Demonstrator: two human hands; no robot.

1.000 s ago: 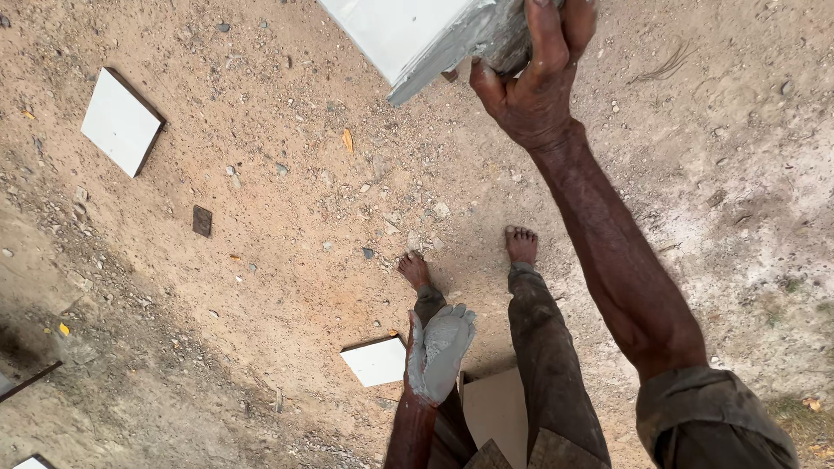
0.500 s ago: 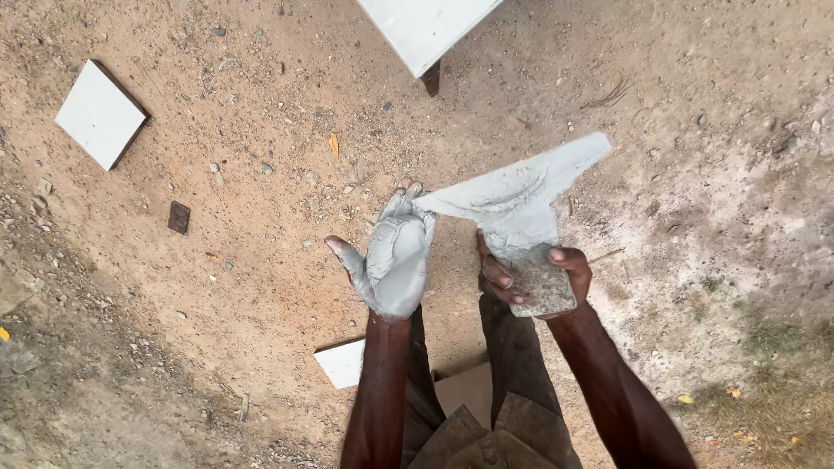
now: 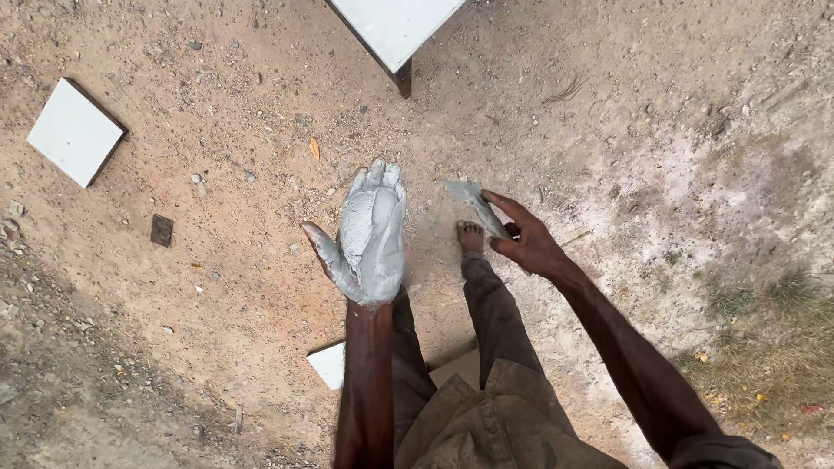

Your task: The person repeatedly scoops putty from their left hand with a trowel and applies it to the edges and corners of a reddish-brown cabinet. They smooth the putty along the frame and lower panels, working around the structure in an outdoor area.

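Observation:
My left hand is held palm up with fingers spread, coated in wet grey cement paste. My right hand grips a grey, cement-smeared trowel, blade pointing up and left, a short gap from the left hand. Both hands hover over sandy ground above my bare foot and dusty trousers.
A large white tile lies at the top edge, a smaller white tile at the upper left, another tile corner by my left forearm. A small dark square piece lies on the sand. Grass patch at the right.
My right hand came down from the large white tile and turned the trowel edge-on. My left hand rose, opened palm up and stays coated in paste.

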